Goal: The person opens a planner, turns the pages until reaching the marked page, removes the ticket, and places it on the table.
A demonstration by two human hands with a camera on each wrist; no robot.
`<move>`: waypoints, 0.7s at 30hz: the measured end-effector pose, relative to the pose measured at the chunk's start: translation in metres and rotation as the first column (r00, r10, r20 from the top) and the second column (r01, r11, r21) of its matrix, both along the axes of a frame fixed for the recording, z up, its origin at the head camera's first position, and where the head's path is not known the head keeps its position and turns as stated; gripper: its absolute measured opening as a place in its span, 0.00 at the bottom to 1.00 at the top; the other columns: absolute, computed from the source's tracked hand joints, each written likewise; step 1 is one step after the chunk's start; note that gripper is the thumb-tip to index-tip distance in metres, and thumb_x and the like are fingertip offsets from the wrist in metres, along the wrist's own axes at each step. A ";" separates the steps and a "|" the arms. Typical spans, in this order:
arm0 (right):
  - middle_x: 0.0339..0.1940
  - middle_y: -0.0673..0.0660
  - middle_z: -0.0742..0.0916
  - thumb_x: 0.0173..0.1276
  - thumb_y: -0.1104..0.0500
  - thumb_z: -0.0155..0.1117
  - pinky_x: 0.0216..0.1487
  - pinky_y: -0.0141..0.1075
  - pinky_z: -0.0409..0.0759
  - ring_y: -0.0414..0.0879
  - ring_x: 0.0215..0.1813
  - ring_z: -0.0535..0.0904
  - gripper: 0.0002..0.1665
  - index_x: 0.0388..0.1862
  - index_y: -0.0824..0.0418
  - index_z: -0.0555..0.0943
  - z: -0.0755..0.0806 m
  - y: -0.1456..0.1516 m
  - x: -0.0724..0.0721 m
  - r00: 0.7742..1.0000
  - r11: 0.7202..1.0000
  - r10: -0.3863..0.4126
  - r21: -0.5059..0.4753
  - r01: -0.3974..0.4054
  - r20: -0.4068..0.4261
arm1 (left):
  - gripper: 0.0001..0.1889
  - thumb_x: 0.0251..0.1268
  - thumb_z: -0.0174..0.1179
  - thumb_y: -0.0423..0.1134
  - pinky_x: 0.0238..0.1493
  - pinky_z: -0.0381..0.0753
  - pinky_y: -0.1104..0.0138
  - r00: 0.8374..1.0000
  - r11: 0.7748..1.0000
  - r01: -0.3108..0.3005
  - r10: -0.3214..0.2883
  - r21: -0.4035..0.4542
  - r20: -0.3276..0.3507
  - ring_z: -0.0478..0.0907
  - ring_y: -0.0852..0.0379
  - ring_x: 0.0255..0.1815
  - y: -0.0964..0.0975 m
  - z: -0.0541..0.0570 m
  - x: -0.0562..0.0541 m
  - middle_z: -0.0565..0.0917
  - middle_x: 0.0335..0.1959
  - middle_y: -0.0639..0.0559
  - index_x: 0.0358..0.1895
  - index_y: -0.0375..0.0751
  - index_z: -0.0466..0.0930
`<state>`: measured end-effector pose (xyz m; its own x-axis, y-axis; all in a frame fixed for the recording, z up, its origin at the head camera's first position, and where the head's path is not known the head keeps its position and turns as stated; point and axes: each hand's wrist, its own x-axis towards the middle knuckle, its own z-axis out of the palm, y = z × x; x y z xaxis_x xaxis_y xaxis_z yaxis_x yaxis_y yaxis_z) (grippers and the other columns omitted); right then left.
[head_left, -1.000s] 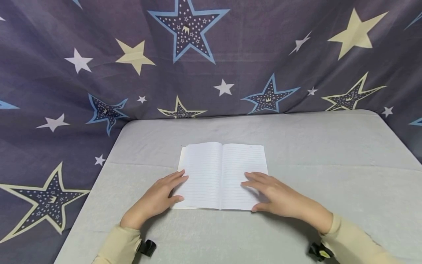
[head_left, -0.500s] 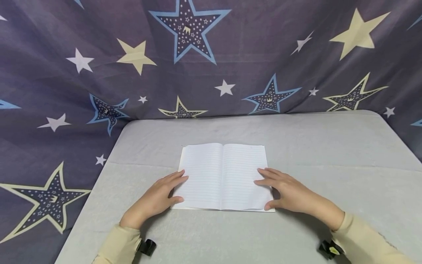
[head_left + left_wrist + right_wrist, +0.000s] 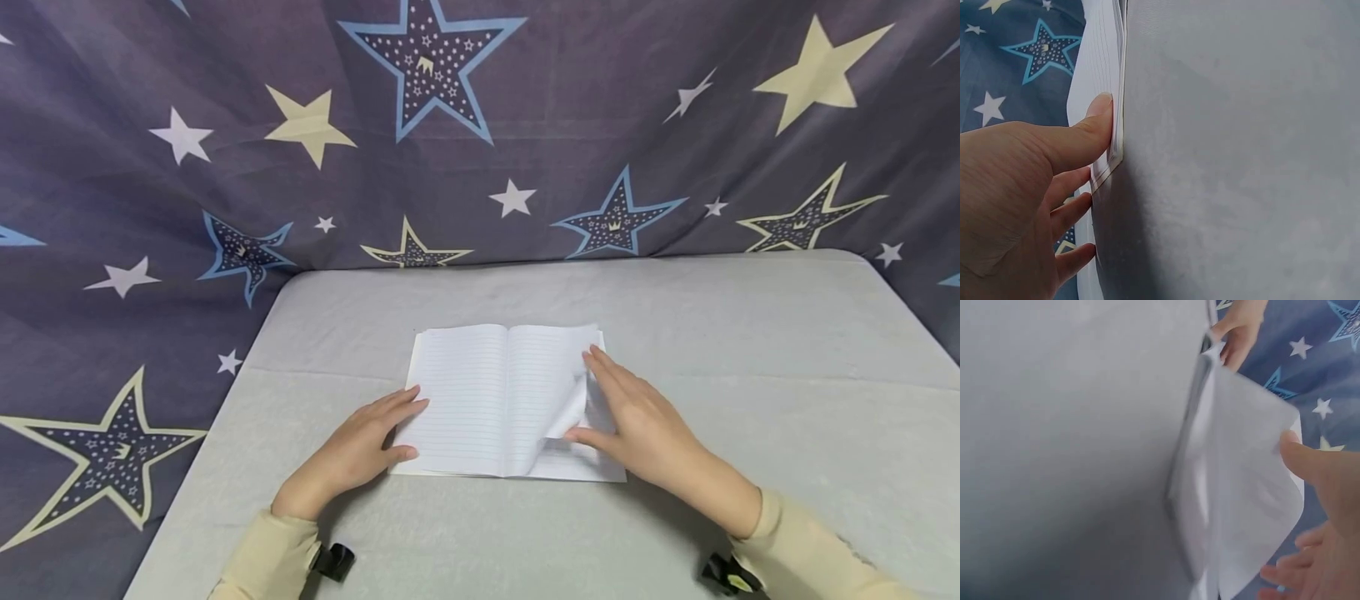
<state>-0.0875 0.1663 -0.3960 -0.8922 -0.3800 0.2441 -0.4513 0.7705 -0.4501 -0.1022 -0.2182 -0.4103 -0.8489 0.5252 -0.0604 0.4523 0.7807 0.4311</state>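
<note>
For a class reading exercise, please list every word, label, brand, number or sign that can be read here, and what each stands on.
No words, brands or numbers can be read.
Open notebook: ruled lines, no legible writing.
Starry cloth: crown signs inside some stars, no legible lettering.
Right black wrist device: yellow-green mark, too small to read.

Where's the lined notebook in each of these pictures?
Head: lined notebook lying open, below centre.
Left wrist: lined notebook at the top, left of centre, at the left hand's thumb.
Right wrist: lined notebook right of centre, blurred, at the right hand's thumb.
Shared landmark: star-patterned cloth.
</note>
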 end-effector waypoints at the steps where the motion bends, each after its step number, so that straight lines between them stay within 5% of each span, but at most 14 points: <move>1: 0.76 0.68 0.63 0.56 0.38 0.75 0.67 0.60 0.66 0.65 0.73 0.64 0.62 0.77 0.70 0.57 0.003 -0.003 0.000 0.999 1.000 -0.014 -0.017 0.015 0.032 | 0.35 0.61 0.69 0.42 0.69 0.61 0.41 1.000 1.000 0.001 -0.001 0.001 0.000 0.61 0.38 0.73 0.000 0.000 0.000 0.64 0.75 0.40 0.72 0.39 0.68; 6: 0.80 0.68 0.54 0.62 0.37 0.70 0.72 0.57 0.60 0.61 0.77 0.54 0.65 0.80 0.70 0.45 0.008 -0.024 0.003 0.974 0.991 -0.058 -0.104 0.082 0.219 | 0.35 0.61 0.69 0.42 0.69 0.61 0.41 1.000 1.000 0.001 -0.001 0.003 -0.001 0.60 0.38 0.74 0.000 -0.001 0.000 0.64 0.75 0.41 0.72 0.39 0.68; 9: 0.81 0.63 0.50 0.64 0.40 0.70 0.74 0.56 0.58 0.58 0.79 0.51 0.64 0.81 0.67 0.42 0.010 -0.037 0.005 0.965 0.981 -0.033 -0.174 0.081 0.262 | 0.35 0.62 0.68 0.42 0.69 0.61 0.41 1.000 1.000 0.001 -0.001 0.003 0.002 0.60 0.38 0.74 -0.001 -0.001 0.000 0.63 0.75 0.41 0.72 0.39 0.68; 16: 0.83 0.52 0.40 0.64 0.46 0.72 0.67 0.57 0.68 0.58 0.76 0.59 0.63 0.83 0.55 0.40 0.021 -0.063 0.013 0.992 0.936 0.066 -0.351 -0.023 0.109 | 0.35 0.61 0.68 0.42 0.69 0.62 0.41 1.000 1.000 0.004 -0.003 0.005 -0.005 0.61 0.38 0.73 -0.002 -0.003 0.000 0.64 0.75 0.40 0.72 0.39 0.68; 21: 0.83 0.52 0.42 0.64 0.50 0.72 0.61 0.52 0.76 0.53 0.69 0.72 0.65 0.82 0.52 0.35 0.023 -0.081 0.014 0.981 0.899 0.187 -0.411 -0.148 0.057 | 0.35 0.62 0.68 0.43 0.69 0.61 0.40 1.000 1.000 -0.006 0.006 0.003 0.003 0.60 0.38 0.74 -0.001 -0.003 0.000 0.63 0.75 0.41 0.72 0.40 0.68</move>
<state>-0.0736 0.0854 -0.3734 -0.8500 -0.4125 0.3276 -0.4989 0.4308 -0.7520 -0.1021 -0.2197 -0.4133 -0.8517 0.5203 -0.0616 0.4463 0.7821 0.4350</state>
